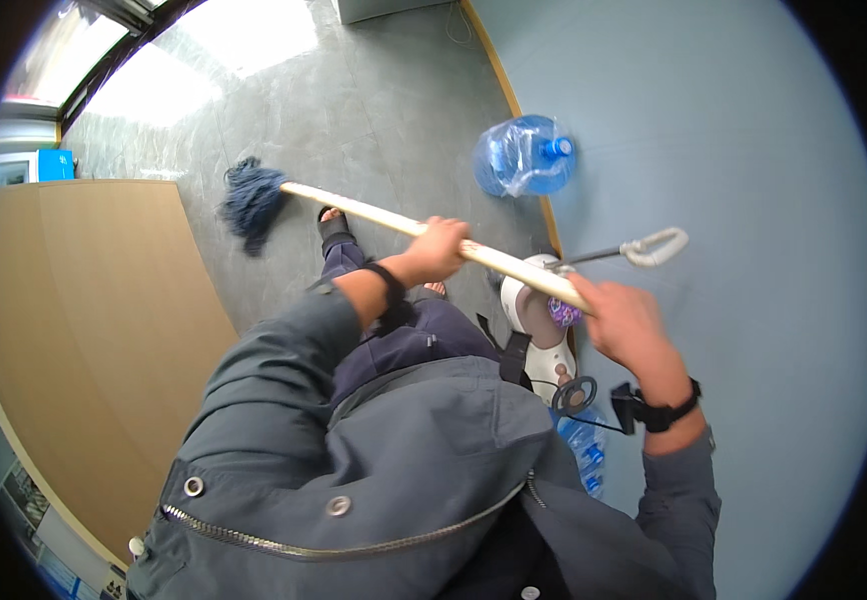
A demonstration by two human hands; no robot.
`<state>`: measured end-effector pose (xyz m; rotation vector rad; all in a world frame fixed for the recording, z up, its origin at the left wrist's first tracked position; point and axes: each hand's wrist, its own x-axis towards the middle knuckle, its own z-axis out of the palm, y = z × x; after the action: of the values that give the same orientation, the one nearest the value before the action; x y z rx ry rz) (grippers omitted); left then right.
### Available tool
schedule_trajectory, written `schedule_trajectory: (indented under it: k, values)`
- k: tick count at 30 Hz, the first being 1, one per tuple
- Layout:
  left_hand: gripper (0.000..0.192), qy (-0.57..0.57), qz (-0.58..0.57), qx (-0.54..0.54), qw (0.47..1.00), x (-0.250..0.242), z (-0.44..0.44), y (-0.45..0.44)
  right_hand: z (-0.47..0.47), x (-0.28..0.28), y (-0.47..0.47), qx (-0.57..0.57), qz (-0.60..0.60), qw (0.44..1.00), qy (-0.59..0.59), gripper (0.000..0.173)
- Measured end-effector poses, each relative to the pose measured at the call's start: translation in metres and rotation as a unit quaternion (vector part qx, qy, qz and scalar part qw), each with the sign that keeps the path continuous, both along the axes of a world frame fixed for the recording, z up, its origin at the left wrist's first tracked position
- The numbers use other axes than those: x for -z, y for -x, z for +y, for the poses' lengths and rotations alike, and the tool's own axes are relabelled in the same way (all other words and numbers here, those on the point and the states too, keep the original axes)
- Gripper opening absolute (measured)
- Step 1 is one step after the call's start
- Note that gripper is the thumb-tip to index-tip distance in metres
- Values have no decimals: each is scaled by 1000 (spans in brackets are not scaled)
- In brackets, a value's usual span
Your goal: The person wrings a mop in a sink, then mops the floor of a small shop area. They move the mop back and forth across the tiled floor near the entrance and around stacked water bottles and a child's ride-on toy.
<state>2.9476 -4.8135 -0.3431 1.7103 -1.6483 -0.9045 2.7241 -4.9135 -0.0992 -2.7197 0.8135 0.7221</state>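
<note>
Both my hands grip the pale wooden handle (358,208) of a string mop, which slants down to the left. Around the middle of the shaft is my left hand (437,250). My right hand (623,319) closes over its top end, near the blue-grey wall. The dark blue mop head (250,199) rests on the grey floor (313,112) ahead of my foot, its strands bunched and slightly blurred.
A wooden-topped table (96,315) stands to the left. Along the wall (763,187) sit a large blue water bottle (508,157) in clear wrap, a white-and-grey appliance (542,322), a hooked white handle (655,247) and smaller blue bottles (587,450).
</note>
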Motion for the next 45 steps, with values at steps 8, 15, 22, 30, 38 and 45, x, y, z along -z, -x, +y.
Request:
schedule_trajectory:
  k: [8, 15, 22, 30, 38, 45]
  values:
    - [18, 56, 169, 309, 934, -73, -89, 181, 52, -142, 136, 149, 50, 981, 113, 46]
    - [14, 74, 112, 254, 958, -79, -70, 228, 74, -143, 146, 209, 27, 974, 81, 46]
    - [25, -14, 21, 292, 956, -53, 36, 158, 185, -66, 124, 329, -20, 944, -31, 51]
    - [30, 18, -59, 44, 997, 7, 75, 3, 166, 50, 3, 257, -81, 960, -76, 47]
    - [66, -183, -230, 37, 955, 12, 152, 3, 237, 142, -31, 291, -3, 944, -155, 65]
    - [57, -153, -249, 237, 926, 22, 191, 173, 324, 141, 178, 396, -74, 903, -150, 55]
